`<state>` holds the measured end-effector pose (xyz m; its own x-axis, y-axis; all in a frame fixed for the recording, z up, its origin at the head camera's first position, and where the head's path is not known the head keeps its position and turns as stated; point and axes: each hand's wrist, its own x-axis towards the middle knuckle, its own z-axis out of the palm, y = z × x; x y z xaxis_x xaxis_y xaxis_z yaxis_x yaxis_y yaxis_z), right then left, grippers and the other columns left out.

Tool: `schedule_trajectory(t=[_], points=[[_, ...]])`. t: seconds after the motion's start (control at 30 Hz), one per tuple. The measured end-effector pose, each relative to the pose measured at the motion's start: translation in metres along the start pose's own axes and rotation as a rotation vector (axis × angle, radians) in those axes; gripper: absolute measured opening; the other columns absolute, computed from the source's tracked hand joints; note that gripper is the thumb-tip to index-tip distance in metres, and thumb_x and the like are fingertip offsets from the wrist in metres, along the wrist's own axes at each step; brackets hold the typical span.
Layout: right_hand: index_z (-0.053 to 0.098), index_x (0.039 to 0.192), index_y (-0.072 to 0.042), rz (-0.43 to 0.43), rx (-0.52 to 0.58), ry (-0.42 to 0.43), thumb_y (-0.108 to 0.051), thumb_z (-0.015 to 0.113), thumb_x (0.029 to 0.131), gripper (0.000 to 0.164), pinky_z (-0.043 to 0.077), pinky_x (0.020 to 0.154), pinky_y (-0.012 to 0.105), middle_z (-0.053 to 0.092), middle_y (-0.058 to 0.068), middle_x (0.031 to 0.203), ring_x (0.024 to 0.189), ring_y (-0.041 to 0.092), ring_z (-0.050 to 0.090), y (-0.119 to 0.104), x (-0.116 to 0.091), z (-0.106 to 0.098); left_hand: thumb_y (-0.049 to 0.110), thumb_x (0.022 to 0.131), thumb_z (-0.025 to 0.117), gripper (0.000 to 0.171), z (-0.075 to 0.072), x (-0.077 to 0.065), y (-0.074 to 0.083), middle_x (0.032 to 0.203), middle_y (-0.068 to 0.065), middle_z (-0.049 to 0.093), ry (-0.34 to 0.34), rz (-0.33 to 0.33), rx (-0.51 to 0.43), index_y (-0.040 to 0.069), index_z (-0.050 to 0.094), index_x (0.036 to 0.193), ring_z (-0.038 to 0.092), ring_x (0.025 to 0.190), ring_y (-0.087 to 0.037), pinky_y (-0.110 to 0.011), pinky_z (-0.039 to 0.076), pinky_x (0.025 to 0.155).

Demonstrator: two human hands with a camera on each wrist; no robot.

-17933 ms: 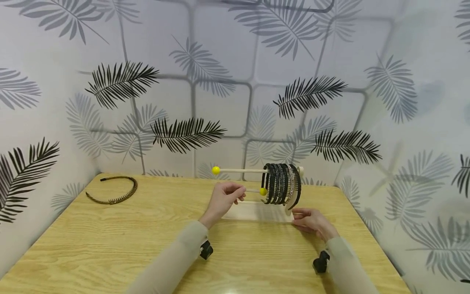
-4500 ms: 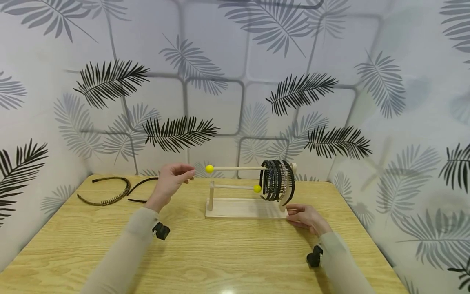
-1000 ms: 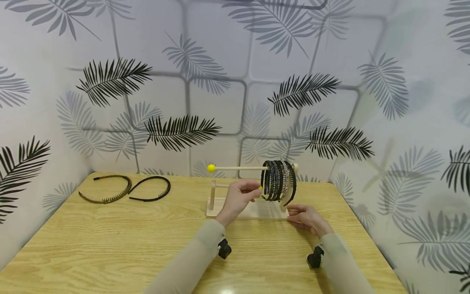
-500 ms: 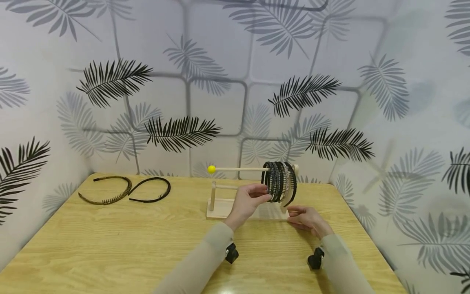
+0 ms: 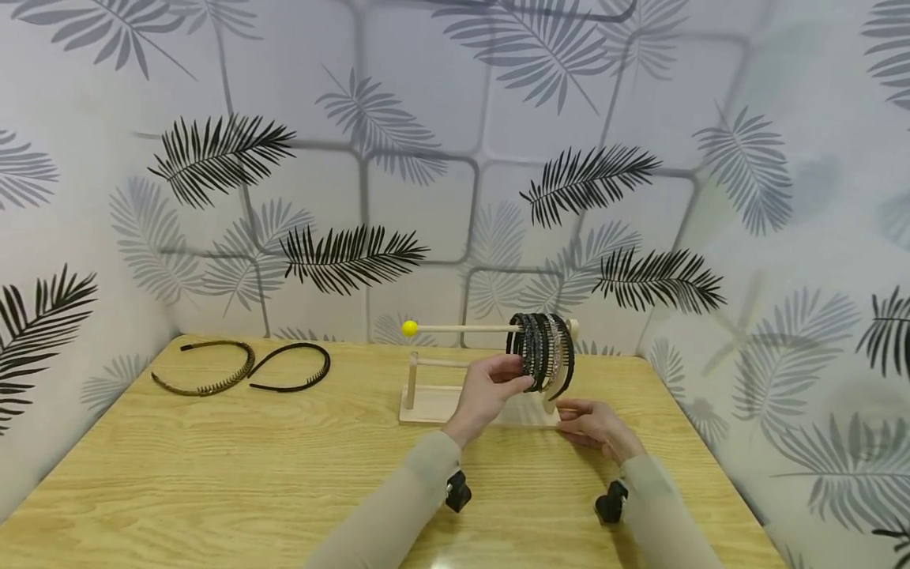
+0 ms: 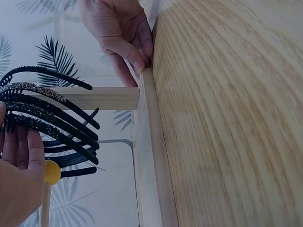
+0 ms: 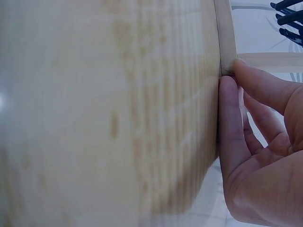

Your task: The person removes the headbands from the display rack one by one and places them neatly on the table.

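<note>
Several dark headbands [image 5: 546, 352], some glittery, hang in a row at the right end of the upper rod of a wooden stand [image 5: 426, 405]. My left hand [image 5: 490, 391] is at the near side of this row; in the left wrist view its fingers [image 6: 35, 149] lie against a glittery black headband [image 6: 35, 124] and pinch it, the thumb mostly out of frame. My right hand [image 5: 600, 427] pinches the right corner of the stand's base, thumb above and finger beside it in the right wrist view. A yellow ball [image 6: 52, 172] tips the lower rod, close by my left hand.
Two headbands lie on the wooden table [image 5: 249, 474] at the back left: a brown one [image 5: 245, 367] and a black one [image 5: 325, 367] beside it. Another yellow ball [image 5: 409, 328] caps the upper rod's left end. A leaf-patterned curtain surrounds the table.
Since the oldest frame, a black headband has come to lie beside the brown one. Over the last second my left hand has moved right, from the lower rod's ball onto the hanging headbands.
</note>
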<state>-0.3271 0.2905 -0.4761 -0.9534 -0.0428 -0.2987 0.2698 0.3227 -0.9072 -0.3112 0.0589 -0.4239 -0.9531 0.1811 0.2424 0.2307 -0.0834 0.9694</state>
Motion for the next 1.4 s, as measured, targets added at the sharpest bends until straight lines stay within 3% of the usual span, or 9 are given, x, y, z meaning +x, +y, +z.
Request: schedule_trajectory(t=[0.23,0.67,0.93,1.4], points=[[0.051,0.139,0.003,0.007,-0.01,0.01,0.002,0.067,0.089,0.053,0.058,0.084,0.032,0.062,0.017,0.119,0.09,0.01,0.065,0.001,0.0,0.0,0.007,0.087,0.074,0.028,-0.001,0.004,-0.005,0.105,-0.017,0.071,-0.01,0.012,-0.003,0.002,0.07,0.115,0.067,0.091,-0.018,-0.032,0.057,0.081],[0.05,0.14,0.004,0.01,-0.007,0.005,0.002,0.066,0.09,0.053,0.058,0.084,0.03,0.061,0.017,0.119,0.09,0.01,0.064,0.0,0.0,0.0,0.011,0.089,0.073,0.029,-0.012,-0.001,0.003,0.106,-0.012,0.071,-0.031,0.034,0.011,0.005,0.07,0.117,0.065,0.086,-0.01,-0.034,0.058,0.08],[0.05,0.139,0.004,0.011,0.0,0.013,0.003,0.066,0.09,0.052,0.059,0.082,0.029,0.063,0.015,0.115,0.088,0.01,0.064,0.0,0.0,0.0,0.013,0.088,0.074,0.034,-0.019,-0.002,0.003,0.111,-0.012,0.071,-0.024,0.016,0.0,0.007,0.069,0.121,0.067,0.094,-0.015,-0.03,0.058,0.083],[0.046,0.142,0.004,0.001,-0.019,-0.012,0.002,0.065,0.091,0.055,0.058,0.085,0.031,0.059,0.021,0.125,0.093,0.01,0.064,-0.001,-0.002,0.001,0.013,0.089,0.073,0.035,-0.043,-0.01,0.002,0.113,-0.012,0.071,-0.004,0.027,-0.001,0.006,0.067,0.123,0.067,0.096,-0.014,-0.03,0.056,0.085]])
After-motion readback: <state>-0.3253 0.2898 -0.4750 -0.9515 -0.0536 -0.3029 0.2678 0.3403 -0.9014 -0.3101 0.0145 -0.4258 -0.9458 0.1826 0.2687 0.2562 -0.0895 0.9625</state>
